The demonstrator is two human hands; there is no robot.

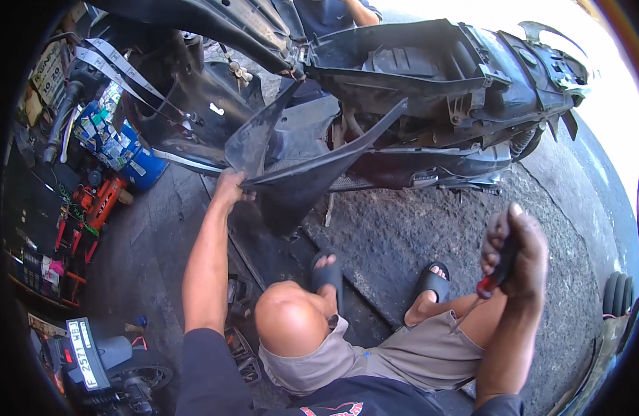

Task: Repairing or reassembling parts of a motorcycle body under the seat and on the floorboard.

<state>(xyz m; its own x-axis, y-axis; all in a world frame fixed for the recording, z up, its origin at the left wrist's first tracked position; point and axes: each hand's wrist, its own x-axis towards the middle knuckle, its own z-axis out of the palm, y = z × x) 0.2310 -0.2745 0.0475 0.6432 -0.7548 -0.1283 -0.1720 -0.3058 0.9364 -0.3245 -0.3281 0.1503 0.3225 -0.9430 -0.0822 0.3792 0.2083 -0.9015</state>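
Panel (298, 170) of dark plastic hangs half off the scooter (430, 90), low on its side. I see my left hand (229, 188) pinching its edge. My right hand (517, 253) is closed tight around a red-handled screwdriver (496, 277). It looks not yet fully off.
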